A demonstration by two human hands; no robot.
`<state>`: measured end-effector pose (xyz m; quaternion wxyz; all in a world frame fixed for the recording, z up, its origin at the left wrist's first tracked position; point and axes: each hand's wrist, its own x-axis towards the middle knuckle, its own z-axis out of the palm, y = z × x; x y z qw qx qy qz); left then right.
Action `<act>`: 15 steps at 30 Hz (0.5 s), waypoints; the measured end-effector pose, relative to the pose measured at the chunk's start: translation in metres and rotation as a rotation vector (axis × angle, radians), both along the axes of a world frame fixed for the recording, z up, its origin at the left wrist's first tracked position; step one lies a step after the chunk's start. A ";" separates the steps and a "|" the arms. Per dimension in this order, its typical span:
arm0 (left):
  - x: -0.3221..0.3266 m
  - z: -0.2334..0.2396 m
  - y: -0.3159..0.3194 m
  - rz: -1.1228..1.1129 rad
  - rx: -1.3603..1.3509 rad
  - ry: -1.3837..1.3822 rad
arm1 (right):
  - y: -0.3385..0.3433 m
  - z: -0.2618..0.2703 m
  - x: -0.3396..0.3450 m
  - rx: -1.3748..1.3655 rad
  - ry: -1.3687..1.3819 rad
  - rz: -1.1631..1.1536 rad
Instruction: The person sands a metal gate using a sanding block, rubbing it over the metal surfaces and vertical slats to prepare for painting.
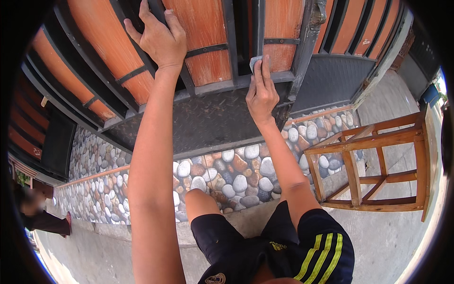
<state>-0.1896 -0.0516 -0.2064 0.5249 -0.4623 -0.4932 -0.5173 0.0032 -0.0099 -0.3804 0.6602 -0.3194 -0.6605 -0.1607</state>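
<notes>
High in the view my left hand (pixel 162 41) lies against a dark metal bar of the gate (pixel 209 67), its fingers spread and holding nothing I can see. My right hand (pixel 262 92) keeps a small grey piece of sandpaper (pixel 254 64) under its extended fingers. It presses the piece on a dark upright bar just above the gate's bottom rail (pixel 244 81). Orange wooden slats (pixel 207 65) with streaky, worn paint sit between the bars. Below the rail is a dark textured metal plate (pixel 212 117).
A wooden stool (pixel 349 143) lies on its side at the right, on concrete. Pebble-patterned tiles (pixel 239 183) cover the step between the gate and my legs. Another person (pixel 44 220) is at the far left. A grey-panelled gate section (pixel 330 81) stands at the upper right.
</notes>
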 end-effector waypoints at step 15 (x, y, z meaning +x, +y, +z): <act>0.004 0.005 0.008 -0.023 0.032 0.007 | -0.004 -0.021 0.024 -0.058 -0.122 0.008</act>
